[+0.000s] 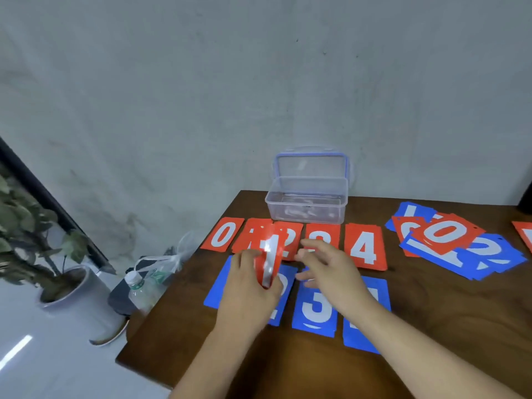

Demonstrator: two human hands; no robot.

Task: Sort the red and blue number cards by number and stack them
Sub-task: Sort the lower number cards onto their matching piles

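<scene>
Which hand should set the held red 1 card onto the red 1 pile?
Left. The left hand grips the red 1 card, just in front of the red 1 pile. The right hand is open over the red 3 card and holds nothing.

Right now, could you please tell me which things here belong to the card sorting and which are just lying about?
Job: red 1 card in left hand, red row, blue row, unsorted pile.
Lying about: clear box, water bottle, potted plant, plastic bag.
</scene>
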